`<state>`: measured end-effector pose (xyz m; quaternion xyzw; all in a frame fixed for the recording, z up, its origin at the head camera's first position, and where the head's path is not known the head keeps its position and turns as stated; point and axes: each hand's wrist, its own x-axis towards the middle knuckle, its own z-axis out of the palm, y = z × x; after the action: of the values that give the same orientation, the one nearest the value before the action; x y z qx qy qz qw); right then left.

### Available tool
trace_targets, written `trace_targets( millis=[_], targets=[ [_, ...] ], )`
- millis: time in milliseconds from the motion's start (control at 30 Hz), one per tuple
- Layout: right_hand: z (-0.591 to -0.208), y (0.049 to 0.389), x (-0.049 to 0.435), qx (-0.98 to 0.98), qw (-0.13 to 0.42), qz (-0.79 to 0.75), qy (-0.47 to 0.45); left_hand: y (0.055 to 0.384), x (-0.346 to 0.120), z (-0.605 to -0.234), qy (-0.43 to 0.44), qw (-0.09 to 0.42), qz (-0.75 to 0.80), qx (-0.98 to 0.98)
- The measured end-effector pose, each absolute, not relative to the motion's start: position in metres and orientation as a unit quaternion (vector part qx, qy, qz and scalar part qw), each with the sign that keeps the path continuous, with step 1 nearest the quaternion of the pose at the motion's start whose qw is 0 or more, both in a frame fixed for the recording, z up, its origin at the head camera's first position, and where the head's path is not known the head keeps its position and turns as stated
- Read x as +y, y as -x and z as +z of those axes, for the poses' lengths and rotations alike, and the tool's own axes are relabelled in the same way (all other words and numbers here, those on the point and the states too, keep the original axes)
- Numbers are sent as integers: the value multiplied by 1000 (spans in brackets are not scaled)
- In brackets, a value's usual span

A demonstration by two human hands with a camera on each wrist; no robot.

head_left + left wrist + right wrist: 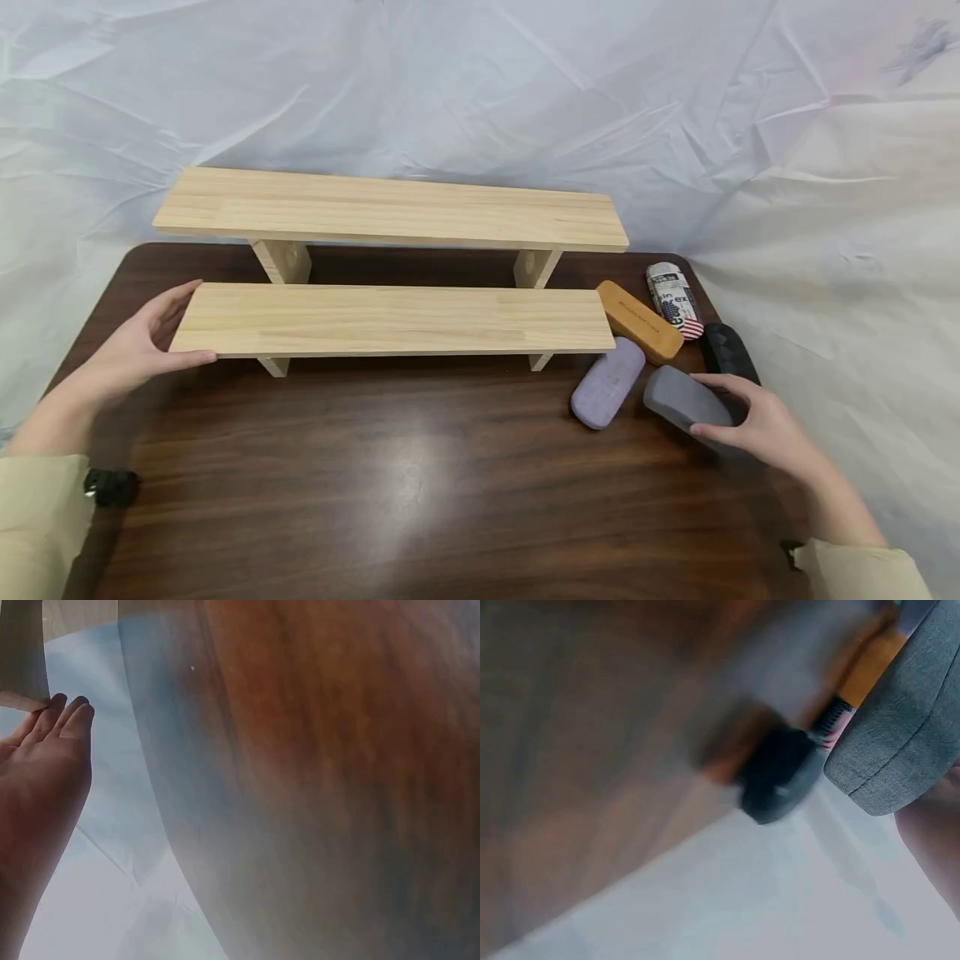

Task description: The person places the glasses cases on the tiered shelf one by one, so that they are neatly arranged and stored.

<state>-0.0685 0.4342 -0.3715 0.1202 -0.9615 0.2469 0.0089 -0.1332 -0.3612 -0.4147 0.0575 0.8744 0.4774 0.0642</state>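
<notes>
At the left end of a two-tier wooden shelf's lower board (397, 321), my left hand (138, 346) grips with the fingers at the back edge and the thumb at the front edge. The left wrist view shows the fingers (71, 716) against the pale board's end (22, 656). On the right, my right hand (768, 429) holds a grey glasses case (684, 398) between thumb and fingers. That case (904, 720) appears raised off the table in the right wrist view, where most of the hand is out of frame. A lilac glasses case (609, 383) lies just left of it.
An orange-brown case (640, 322) lies by the lower board's right end. Behind it are a newsprint-patterned case (671, 296) and a black case (729, 352) near the dark table's (405, 483) right edge. The upper board (390, 208) stands close to white sheeting (465, 92).
</notes>
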Motion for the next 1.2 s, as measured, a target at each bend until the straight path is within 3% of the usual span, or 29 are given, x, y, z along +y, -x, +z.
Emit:
trace_targets(
  millis=[433, 767, 1200],
  targets=[
    [-319, 103, 382, -964, 32, 184, -188, 137, -360, -415, -59, 64, 474, 876],
    [-303, 147, 326, -946, 30, 179, -269, 135, -358, -417, -60, 56, 473, 877],
    [-269, 192, 254, -931, -18, 195, -307, 141, -352, -418, -59, 56, 478, 874]
  ],
)
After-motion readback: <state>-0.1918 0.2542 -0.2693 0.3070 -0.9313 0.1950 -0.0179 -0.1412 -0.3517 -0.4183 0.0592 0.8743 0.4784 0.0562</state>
